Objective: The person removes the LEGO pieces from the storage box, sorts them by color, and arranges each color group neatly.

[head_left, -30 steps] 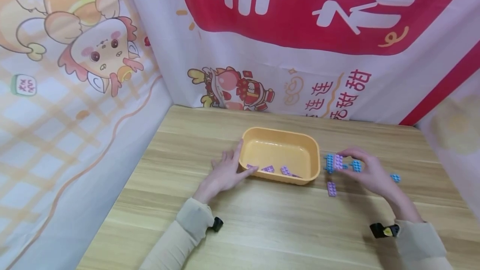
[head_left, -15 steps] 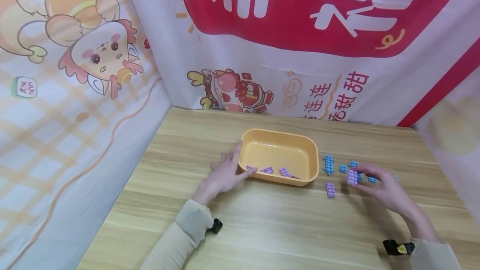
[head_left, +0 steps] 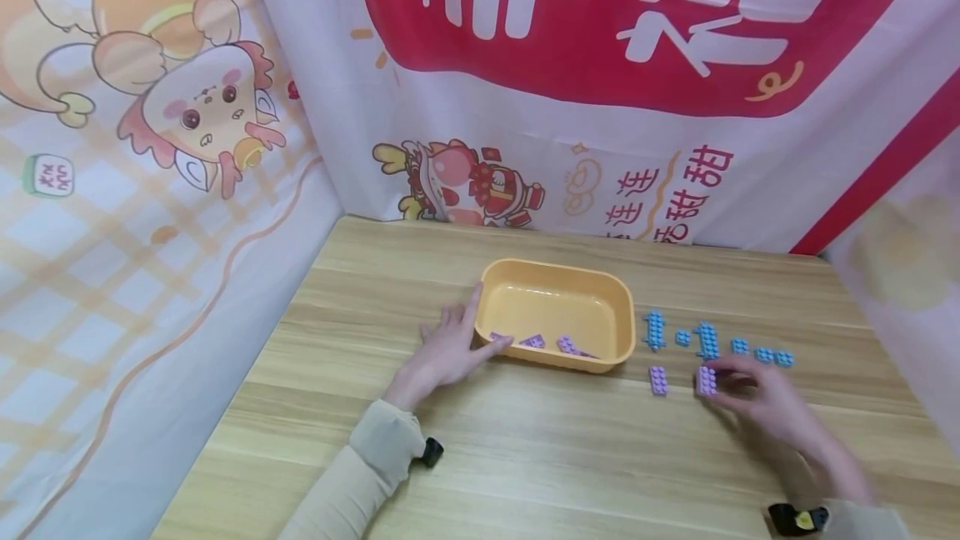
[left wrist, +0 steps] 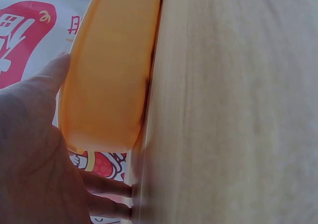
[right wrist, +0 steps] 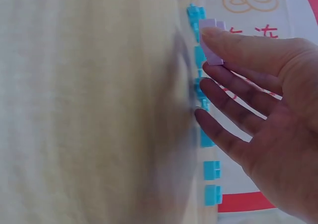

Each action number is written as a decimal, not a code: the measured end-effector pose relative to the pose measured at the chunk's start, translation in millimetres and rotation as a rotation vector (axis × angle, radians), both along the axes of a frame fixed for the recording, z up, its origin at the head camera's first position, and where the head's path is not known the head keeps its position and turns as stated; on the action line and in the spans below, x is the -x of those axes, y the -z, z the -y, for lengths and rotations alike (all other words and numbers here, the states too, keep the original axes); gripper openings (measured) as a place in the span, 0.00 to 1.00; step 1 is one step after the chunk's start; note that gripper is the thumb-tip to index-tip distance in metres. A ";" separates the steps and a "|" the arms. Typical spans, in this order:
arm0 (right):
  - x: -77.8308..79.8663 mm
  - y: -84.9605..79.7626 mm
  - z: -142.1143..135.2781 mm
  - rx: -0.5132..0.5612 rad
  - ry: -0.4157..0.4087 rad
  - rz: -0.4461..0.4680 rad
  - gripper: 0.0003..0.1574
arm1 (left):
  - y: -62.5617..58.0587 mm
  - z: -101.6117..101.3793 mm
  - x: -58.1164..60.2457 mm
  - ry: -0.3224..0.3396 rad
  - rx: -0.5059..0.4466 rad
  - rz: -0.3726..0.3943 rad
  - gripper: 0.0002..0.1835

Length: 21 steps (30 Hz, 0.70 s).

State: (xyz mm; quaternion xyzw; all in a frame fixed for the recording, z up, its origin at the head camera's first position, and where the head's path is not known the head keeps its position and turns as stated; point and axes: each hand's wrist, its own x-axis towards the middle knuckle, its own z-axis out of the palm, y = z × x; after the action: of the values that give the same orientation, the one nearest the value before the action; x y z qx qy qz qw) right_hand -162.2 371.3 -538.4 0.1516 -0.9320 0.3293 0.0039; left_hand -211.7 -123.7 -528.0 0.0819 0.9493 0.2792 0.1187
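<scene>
My left hand (head_left: 444, 357) rests at the near left corner of a yellow plastic bin (head_left: 555, 263). Its thumb lies along the front rim, and its fingers are spread straight beside the left end. In the left wrist view the thumb touches the bin's edge. Between thumb and fingertips my right hand (head_left: 772, 394) pinches a purple building brick (head_left: 707, 381), low over the table, right of another purple brick (head_left: 658, 380). Seen from the right wrist, the held brick (right wrist: 211, 42) sits between thumb and forefinger; the remaining fingers are loosely extended.
Behind the right hand runs a row of blue pieces: a long studded piece (head_left: 655, 330), a small brick (head_left: 682, 337), a second long piece (head_left: 707, 341) and several small bricks (head_left: 763, 354). Purple bricks (head_left: 567, 345) lie inside the bin. Printed cloth (head_left: 465, 107) hangs behind the table.
My right hand has carried the purple brick from beside the left long blue piece rightward and toward me, exposing the blue row. The left hand stays at the bin.
</scene>
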 end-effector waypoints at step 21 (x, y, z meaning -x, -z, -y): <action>-2.4 13.3 4.9 -0.014 0.002 -0.070 0.27 | 1.1 0.9 -0.2 0.005 0.006 0.000 0.62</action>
State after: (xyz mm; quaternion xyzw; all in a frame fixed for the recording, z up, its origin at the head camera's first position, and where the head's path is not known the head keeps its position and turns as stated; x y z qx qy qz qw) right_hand -159.8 366.4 -551.7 0.1621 -0.9337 0.3173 0.0357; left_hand -211.4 -124.6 -529.1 0.0840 0.9499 0.2762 0.1194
